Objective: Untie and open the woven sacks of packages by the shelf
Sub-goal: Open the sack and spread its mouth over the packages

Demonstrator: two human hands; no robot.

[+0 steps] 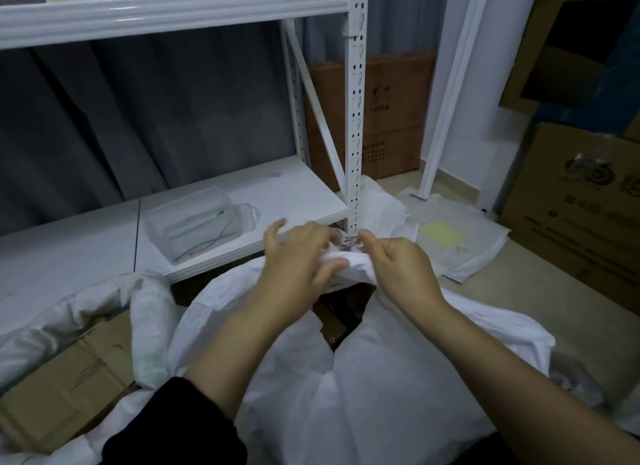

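a: where is the white woven plastic sack [363,378] found?
b: it is seen on the floor, in front of the white metal shelving unit [356,118], its gathered neck raised just before the shelf's perforated upright. a gap is shown below the neck, with dark and brown contents inside that cannot be made out.

a: how is the left hand [298,260] held?
b: its grip is closed on the bunched neck fabric, pinched between thumb and fingers; the index finger is lifted.

a: and the right hand [398,264]?
b: its fingers are curled round the same neck, just beside the left. something reddish is glimpsed between the hands, too blurred to be named.

a: what else is shown?
b: a clear plastic lidded box [197,222] is set on the lowest shelf board. a second white sack [152,326] with a brown cardboard carton [65,378] is seen at the left.
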